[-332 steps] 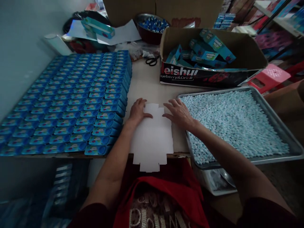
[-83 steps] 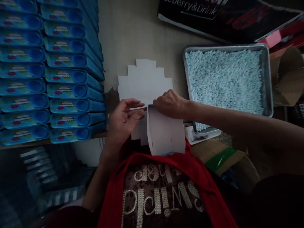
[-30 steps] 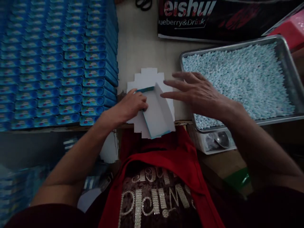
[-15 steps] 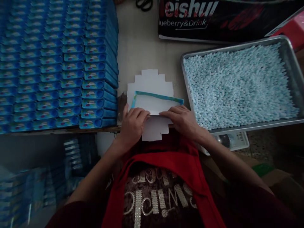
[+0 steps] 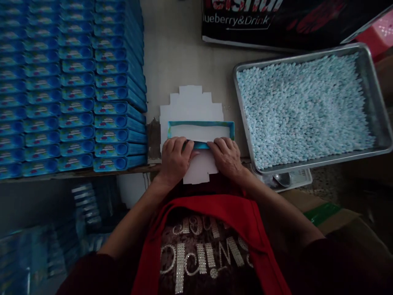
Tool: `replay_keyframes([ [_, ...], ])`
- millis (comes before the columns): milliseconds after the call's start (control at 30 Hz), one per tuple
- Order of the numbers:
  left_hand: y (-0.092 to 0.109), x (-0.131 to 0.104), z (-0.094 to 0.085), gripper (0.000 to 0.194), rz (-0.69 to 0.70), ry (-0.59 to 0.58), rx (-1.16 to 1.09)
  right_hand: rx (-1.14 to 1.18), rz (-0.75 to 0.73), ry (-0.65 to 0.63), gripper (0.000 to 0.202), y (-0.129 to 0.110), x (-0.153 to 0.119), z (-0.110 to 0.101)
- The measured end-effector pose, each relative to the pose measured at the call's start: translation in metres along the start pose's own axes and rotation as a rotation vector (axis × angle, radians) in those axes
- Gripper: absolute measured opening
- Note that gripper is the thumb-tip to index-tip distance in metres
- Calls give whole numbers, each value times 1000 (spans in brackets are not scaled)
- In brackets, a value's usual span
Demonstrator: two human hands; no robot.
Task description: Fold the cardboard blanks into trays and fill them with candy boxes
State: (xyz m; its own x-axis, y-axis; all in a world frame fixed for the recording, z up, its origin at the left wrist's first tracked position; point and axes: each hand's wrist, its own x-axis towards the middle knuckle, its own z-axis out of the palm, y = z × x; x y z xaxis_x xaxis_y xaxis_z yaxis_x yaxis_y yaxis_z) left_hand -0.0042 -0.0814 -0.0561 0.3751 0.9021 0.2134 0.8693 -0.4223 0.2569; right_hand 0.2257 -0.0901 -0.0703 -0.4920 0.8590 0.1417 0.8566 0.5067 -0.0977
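Between my hands lies a shallow cardboard tray (image 5: 201, 130), white inside with blue-green walls, its long side running left to right. My left hand (image 5: 175, 159) grips the near wall toward its left end, fingers curled over the edge. Toward the right end, my right hand (image 5: 226, 157) pinches the same wall. White flat card blanks with stepped edges (image 5: 192, 108) lie beneath the tray, and part of the white card sticks out below my hands, over the table's front edge.
Stacked blue boxes (image 5: 110, 123) fill the table's left side. At right, a metal tray (image 5: 307, 167) holds many small pale-blue pieces. A black printed carton (image 5: 270, 28) stands at the back. Below the table edge are a white basket (image 5: 303, 177) and blurred blue items (image 5: 30, 250).
The cardboard tray has gone from slanted to nearly straight, and its blue right end and near wall now show upright. My right hand has moved slightly left along the near edge.
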Motion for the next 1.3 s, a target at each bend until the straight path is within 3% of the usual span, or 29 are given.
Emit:
replay_keyframes([
  [167, -4, 5, 7, 54, 18, -159, 172, -71, 47, -103, 28, -7, 17, -13],
  [333, -7, 21, 5, 49, -2, -165, 104, -36, 169, -234, 43, -15, 34, -26],
  [433, -10, 17, 6, 48, 61, -115, 72, -25, 216, -300, 40, -19, 38, -33],
  [533, -16, 3, 2, 46, 118, 99, -6, 30, 32, -309, 20, -9, 29, -50],
  [600, -22, -2, -4, 48, 107, 341, -115, 48, -92, -238, 16, 12, 26, -76],
  [667, -31, 8, -9, 50, 4, 550, -229, -2, -88, -51, 23, 49, 36, -115],
  [700, -36, 19, -11, 46, -72, 594, -269, -45, -56, 69, 28, 71, 50, -138],
  [733, -42, 36, -11, 41, -146, 584, -290, -84, -1, 193, 31, 96, 68, -163],
  [800, -54, 78, -9, 39, -242, 417, -272, -152, 65, 366, 40, 141, 114, -209],
  [900, -69, 144, -4, 80, -264, 82, -152, -163, 138, 470, 63, 177, 182, -248],
  [933, -73, 161, -3, 94, -258, -22, -115, -142, 151, 501, 69, 177, 197, -247],
  [1000, -80, 182, -2, 104, -241, -209, -62, -89, 122, 478, 66, 161, 210, -225],
  [1033, -83, 188, -1, 100, -234, -280, -45, -72, 82, 407, 58, 147, 208, -205],
  [1100, -85, 189, 0, 90, -230, -346, -23, -62, -8, 150, 40, 119, 193, -157],
  [1167, -85, 184, 1, 86, -230, -311, -12, -62, -38, -25, 34, 98, 169, -111],
  [1233, -82, 176, 4, 88, -223, -239, -13, -56, -16, -64, 34, 90, 148, -77],
  [1300, -80, 170, 6, 86, -208, -142, -30, -40, 23, -55, 39, 91, 135, -57],
])
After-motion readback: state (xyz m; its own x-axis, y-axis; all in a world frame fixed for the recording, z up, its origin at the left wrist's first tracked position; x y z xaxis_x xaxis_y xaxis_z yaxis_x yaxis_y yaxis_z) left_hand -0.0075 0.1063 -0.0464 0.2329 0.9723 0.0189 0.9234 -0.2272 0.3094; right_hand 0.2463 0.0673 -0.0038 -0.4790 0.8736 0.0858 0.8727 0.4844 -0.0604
